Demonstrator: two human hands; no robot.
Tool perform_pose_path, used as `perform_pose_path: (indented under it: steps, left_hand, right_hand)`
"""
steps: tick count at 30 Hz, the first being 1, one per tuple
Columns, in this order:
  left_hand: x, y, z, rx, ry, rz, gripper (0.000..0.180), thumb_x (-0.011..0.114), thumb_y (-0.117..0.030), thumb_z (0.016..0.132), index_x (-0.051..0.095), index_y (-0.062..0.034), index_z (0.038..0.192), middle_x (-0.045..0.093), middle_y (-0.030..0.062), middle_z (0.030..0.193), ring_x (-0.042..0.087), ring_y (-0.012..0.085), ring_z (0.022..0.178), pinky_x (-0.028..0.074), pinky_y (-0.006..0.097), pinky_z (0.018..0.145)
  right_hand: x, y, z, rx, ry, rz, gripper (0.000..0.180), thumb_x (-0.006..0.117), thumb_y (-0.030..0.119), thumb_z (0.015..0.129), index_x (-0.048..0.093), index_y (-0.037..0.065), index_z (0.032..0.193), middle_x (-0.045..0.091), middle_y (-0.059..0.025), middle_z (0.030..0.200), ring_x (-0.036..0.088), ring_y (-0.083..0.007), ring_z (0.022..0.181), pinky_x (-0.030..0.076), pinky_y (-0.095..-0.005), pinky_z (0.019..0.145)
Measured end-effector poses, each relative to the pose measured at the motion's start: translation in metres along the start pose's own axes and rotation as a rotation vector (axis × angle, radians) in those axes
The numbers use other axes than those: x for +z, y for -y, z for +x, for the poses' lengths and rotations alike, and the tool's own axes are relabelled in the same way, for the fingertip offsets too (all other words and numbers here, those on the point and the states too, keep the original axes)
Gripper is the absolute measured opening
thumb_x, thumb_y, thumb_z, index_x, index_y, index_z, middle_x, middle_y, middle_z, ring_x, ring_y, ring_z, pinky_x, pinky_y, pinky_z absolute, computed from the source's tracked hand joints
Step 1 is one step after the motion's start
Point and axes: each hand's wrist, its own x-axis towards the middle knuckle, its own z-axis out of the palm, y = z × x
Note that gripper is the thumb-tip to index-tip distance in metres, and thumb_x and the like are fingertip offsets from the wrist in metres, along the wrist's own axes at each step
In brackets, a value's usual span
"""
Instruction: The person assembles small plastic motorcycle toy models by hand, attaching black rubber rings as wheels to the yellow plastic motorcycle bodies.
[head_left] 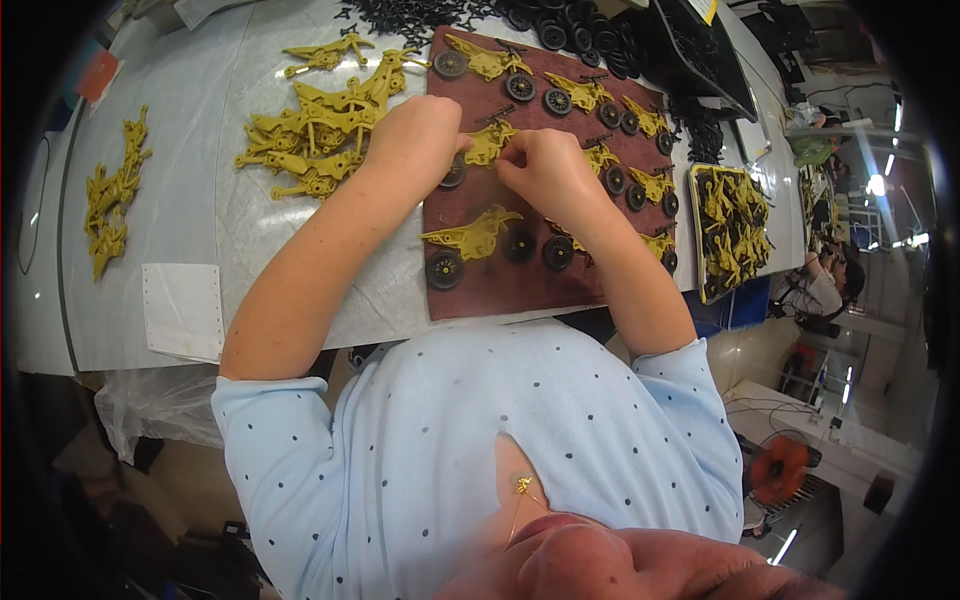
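Observation:
Both my hands meet at one yellow toy motorcycle (488, 143) on a dark red cloth (470, 300). My left hand (418, 138) is closed at its left end, just above a black wheel (452, 175). At the right end, my right hand (552, 168) pinches with thumb and fingertips, and these hide that part of the toy. Other yellow toy motorcycles with black spoked wheels lie around my hands in rows. The closest one below is a yellow motorcycle (475, 236) with a wheel at each end.
Left of the cloth lies a heap of yellow motorcycle bodies (320, 120), with a smaller yellow pile (115, 200) farther left. Black wheels (575, 30) and small black parts (410, 18) lie at the back. A tray (705, 290) of yellow-and-black pieces stands at right, near a black bin (700, 50).

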Motion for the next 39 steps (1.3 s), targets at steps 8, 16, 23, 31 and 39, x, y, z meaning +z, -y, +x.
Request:
perform_pose_path:
  steps: [8, 16, 23, 31, 39]
  left_hand:
    - [0.011, 0.000, -0.002, 0.034, -0.104, 0.004, 0.025, 0.069, -0.024, 0.077, 0.064, 0.0001, 0.076, 0.063, 0.0174, 0.079, 0.063, 0.0339, 0.080, 0.050, 0.043, 0.069]
    - [0.007, -0.001, 0.002, 0.024, -0.021, -0.003, 0.022, 0.069, -0.021, 0.076, 0.065, 0.0006, 0.076, 0.064, 0.0181, 0.080, 0.063, 0.0341, 0.081, 0.050, 0.043, 0.069]
    - [0.008, -0.003, 0.005, 0.030, -0.043, -0.019, 0.021, 0.070, -0.019, 0.074, 0.065, 0.0008, 0.074, 0.064, 0.0195, 0.078, 0.064, 0.0351, 0.079, 0.050, 0.044, 0.068]
    - [0.008, 0.000, 0.007, 0.037, -0.036, -0.004, 0.022, 0.070, -0.020, 0.075, 0.065, 0.0009, 0.075, 0.064, 0.0199, 0.077, 0.064, 0.0349, 0.079, 0.051, 0.044, 0.068]
    - [0.008, 0.001, 0.007, 0.012, -0.035, -0.016, 0.024, 0.071, -0.023, 0.075, 0.066, 0.0000, 0.076, 0.065, 0.0190, 0.078, 0.064, 0.0353, 0.080, 0.051, 0.044, 0.070]
  right_hand:
    - [0.001, 0.003, -0.001, -0.025, 0.044, -0.073, 0.016, 0.059, 0.012, 0.074, 0.065, -0.004, 0.076, 0.062, -0.0238, 0.073, 0.063, -0.0387, 0.072, 0.051, -0.0435, 0.070]
    - [0.008, 0.012, 0.005, 0.057, 0.089, -0.303, 0.021, 0.063, 0.015, 0.073, 0.067, -0.005, 0.080, 0.065, -0.0207, 0.073, 0.065, -0.0330, 0.068, 0.050, -0.0382, 0.064]
    - [0.010, 0.014, 0.014, 0.195, 0.178, -0.190, 0.024, 0.063, 0.016, 0.071, 0.066, -0.007, 0.077, 0.062, -0.0208, 0.066, 0.064, -0.0289, 0.063, 0.050, -0.0388, 0.063]
    - [-0.003, 0.003, 0.016, 0.356, 0.347, 0.166, 0.021, 0.062, 0.014, 0.084, 0.066, -0.007, 0.080, 0.064, -0.0074, 0.067, 0.060, -0.0124, 0.059, 0.050, -0.0257, 0.053]
    - [0.002, 0.000, 0.008, 0.306, 0.275, 0.151, 0.024, 0.060, 0.016, 0.086, 0.066, -0.007, 0.082, 0.064, -0.0073, 0.068, 0.060, -0.0123, 0.057, 0.050, -0.0255, 0.053]
